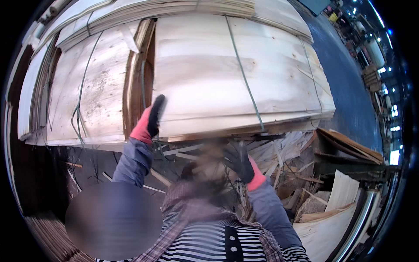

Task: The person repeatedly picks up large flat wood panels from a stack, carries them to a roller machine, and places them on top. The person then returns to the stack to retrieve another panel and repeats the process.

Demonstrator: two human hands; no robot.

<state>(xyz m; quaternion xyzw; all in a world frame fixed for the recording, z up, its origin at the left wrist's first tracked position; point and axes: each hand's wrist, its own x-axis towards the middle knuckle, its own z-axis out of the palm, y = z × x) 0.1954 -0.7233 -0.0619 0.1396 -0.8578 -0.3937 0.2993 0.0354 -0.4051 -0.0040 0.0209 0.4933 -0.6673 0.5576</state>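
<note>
The fingers of the left hand [152, 117] are held straight and close together, and nothing is gripped by them. They are pressed flat against the left edge of a big stack of thin wood sheets [209, 78], at the dark gap beside it. A black and pink glove is worn on this hand, and a blue sleeve [133, 159] is seen below it.

The right hand [240, 159] is gloved the same way. Its fingers are curled down into a blurry brown clump of scraps, but whether anything is gripped cannot be told, since that spot is smeared. This hand is just under the front edge of the stack.

The stack is tied with a green strap [244, 74] and fills the middle of the view. A second stack [83, 100] is seen just to its left, across the gap. Broken wood bits [279, 159] are piled under the front edge, near the right hand. Curved pale sheets [331, 214] lie lower right. A blue floor [345, 83] is seen far right.
</note>
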